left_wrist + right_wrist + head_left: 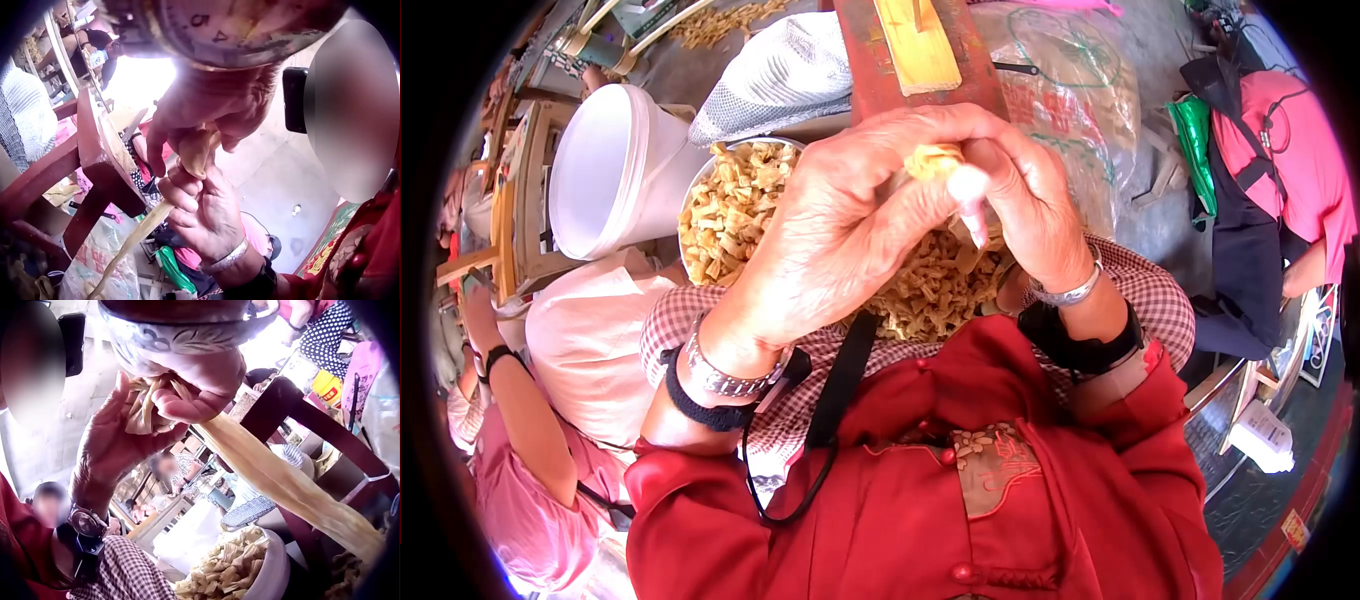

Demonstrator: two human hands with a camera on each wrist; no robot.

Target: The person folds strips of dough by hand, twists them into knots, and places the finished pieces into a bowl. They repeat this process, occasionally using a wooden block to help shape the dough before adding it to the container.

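My left hand (830,215) and right hand (1040,205) meet close below the head camera, with a pale yellow folded strip (935,160) between their fingertips. Seen from the right wrist, the long flat dried-looking strip (281,478) trails out of the right hand (200,381) toward the lower right. There, the left hand (112,437) pinches its bunched, looped end. The left wrist view has the right hand (209,219) with fingers curled round the strip (134,240), just under the left hand (219,103). Beneath both hands, a heap of small yellowish pieces (940,290) is partly hidden.
Left of the lap stands a bowl of knotted-looking pieces (735,205), beside a white bucket (600,175). A mesh sack (785,70) and a red bench (975,75) with a yellow board (920,55) lie ahead. A seated person (550,440) is at the left.
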